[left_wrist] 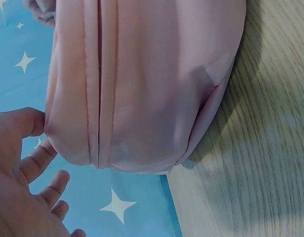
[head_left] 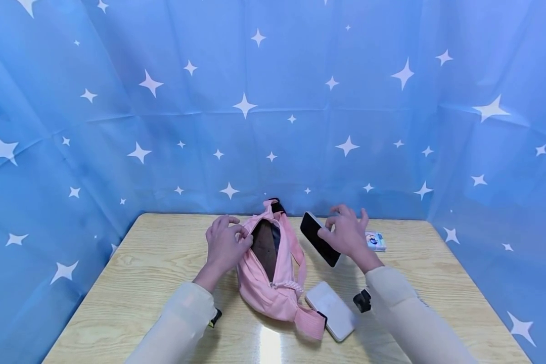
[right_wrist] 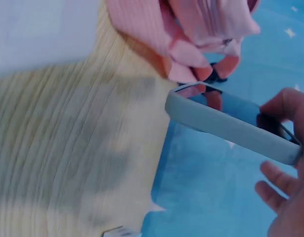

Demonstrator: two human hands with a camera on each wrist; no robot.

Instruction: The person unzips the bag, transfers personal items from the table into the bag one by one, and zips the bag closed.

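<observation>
A pink waist bag lies on the table with its zipped mouth spread wide, showing a dark lining. My left hand pinches the left edge of that mouth between thumb and index finger. In the left wrist view, those fingers meet the side of the bag, and the others are loosely bent. My right hand grips a smartphone by its right side, just right of the bag. Seen from the right wrist, the phone has a pale case and is held tilted above the table. The bag's inside is mostly in shadow.
A white rounded slab, perhaps a power bank, lies right of the bag, against the strap end. Behind my right hand is a small printed packet. Blue star-patterned cloth stands around the wooden table.
</observation>
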